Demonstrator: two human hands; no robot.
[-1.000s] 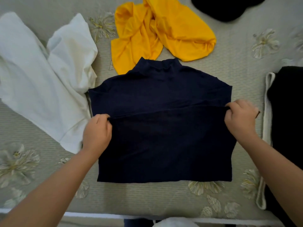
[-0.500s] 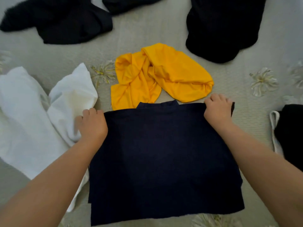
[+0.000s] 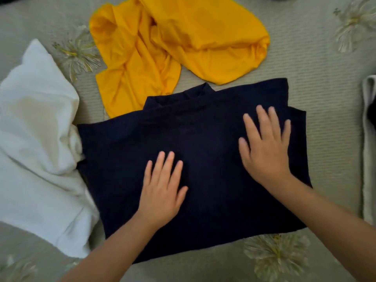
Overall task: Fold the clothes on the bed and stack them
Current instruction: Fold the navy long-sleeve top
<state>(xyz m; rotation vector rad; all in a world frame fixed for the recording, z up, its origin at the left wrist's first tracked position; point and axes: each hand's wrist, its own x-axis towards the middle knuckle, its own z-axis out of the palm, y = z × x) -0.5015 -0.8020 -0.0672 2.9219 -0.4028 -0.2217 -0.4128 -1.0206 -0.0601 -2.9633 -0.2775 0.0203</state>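
At right edge, pale cloth (image 3: 369, 143) cut off

left hand (image 3: 160, 190) flat on navy top (image 3: 213, 200) | right hand (image 3: 264, 149) flat on it | bed (image 3: 325, 98)

The bed (image 3: 317, 64) wears a pale ribbed cover with flower motifs. A folded navy top (image 3: 203, 200) lies flat on it; crumpled yellow cloth (image 3: 183, 41) just beyond it, white cloth (image 3: 36, 149) touching its left edge.
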